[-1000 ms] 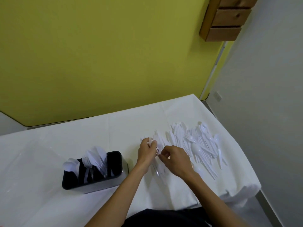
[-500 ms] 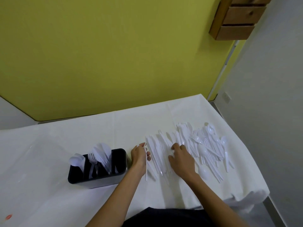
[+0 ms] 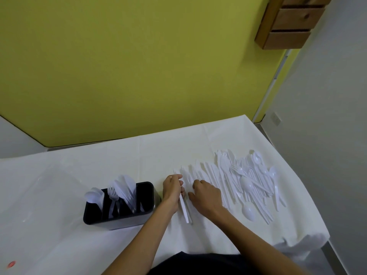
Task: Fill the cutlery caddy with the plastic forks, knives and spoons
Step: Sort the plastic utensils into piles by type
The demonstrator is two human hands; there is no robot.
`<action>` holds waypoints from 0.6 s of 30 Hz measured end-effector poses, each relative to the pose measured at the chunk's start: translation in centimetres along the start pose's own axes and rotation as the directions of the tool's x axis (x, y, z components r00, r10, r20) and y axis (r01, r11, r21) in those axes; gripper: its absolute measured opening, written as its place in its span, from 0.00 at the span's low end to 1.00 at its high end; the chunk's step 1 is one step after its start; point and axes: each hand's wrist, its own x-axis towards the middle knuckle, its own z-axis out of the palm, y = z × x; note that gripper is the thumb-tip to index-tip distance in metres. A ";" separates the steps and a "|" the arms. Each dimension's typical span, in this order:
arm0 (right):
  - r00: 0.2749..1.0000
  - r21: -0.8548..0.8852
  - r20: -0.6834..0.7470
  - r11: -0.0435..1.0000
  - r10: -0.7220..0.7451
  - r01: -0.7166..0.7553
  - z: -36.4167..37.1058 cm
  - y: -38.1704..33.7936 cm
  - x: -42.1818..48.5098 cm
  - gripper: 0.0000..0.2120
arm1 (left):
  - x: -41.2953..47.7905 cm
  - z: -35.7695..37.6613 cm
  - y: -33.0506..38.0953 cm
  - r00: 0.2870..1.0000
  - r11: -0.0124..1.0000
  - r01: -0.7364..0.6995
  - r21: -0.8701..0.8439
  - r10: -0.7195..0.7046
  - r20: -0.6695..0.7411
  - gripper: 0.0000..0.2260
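On the near half of the table (image 3: pixel 99 171), which is draped in a white cloth, a black caddy (image 3: pixel 121 220) stands left of the person's hands. White spoons sit in its left compartment, forks in the next and knives in the third. Against so much white the single pieces are hard to count, and the rightmost compartment is too dark to see into.

Just right of the caddy, the left hand (image 3: pixel 172 190), with a ring (image 3: pixel 171 177) on one finger, grips a thin bundle of knives (image 3: pixel 185 212). Their ends stick out toward the near edge, and the curled fingers cover their middles.

The right hand (image 3: pixel 207 197) lies palm down on a row of knives (image 3: pixel 213 173) spread side by side on the cloth. Its fingertips are tucked behind the knuckles, so I cannot tell whether it pinches one or merely rests there.

Further right is a heap of forks and spoons (image 3: pixel 252 175), overlapping so that the pieces blur together. One spoon (image 3: pixel 249 212) lies alone at its near side.

Both forearms are cut off by the bottom edge. High on the far wall, wooden drawers (image 3: pixel 292 24) are cropped by the top edge.
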 end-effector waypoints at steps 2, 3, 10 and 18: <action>0.997 0.100 0.036 0.992 0.074 -0.077 0.0 0.2 -0.1 0.09 | 0.2 -0.3 0.0 1.000 1.000 0.001 0.020 -0.001 -0.002 0.06; 0.992 0.184 0.051 0.975 0.116 -0.124 -0.1 0.5 -0.2 0.09 | 0.2 -0.4 0.0 1.000 1.000 -0.006 0.028 0.006 0.002 0.04; 0.971 0.624 0.068 0.750 0.229 -0.220 -1.2 3.4 -0.6 0.17 | 0.5 -0.8 0.2 0.996 0.997 -0.079 0.005 0.079 -0.032 0.14; 0.985 0.738 0.080 0.656 0.150 -0.159 -2.8 3.3 -1.6 0.11 | 0.0 -0.4 0.9 0.992 0.989 -0.129 0.074 0.128 0.011 0.19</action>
